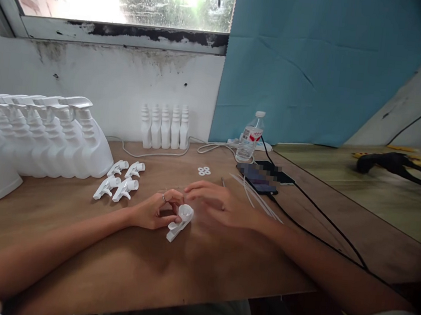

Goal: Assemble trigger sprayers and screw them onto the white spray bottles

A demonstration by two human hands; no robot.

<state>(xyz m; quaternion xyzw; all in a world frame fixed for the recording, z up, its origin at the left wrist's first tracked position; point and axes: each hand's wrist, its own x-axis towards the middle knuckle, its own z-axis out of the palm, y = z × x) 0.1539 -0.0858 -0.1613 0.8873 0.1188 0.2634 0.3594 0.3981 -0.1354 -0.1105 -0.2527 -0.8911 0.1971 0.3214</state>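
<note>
My left hand point(158, 209) is closed around one side of a white trigger spray head point(180, 224), which is tilted with its round collar facing up. Just right of it, my right hand point(222, 205) hovers with fingers stretched toward the collar; it is a little blurred and I see nothing in it. Beyond the hands lie several small white ring washers point(204, 171) in a cluster. To the left, several more spray heads point(117, 182) rest on the wooden table point(167, 278). Thin white tubes point(262, 203) lie partly behind my right hand.
White bottles point(47, 135) stand in a row at the left, with smaller white bottles point(165, 127) against the wall. A water bottle point(250, 137), two phones point(257, 177) and black cables point(322, 239) occupy the right side. The table's front edge is near my body.
</note>
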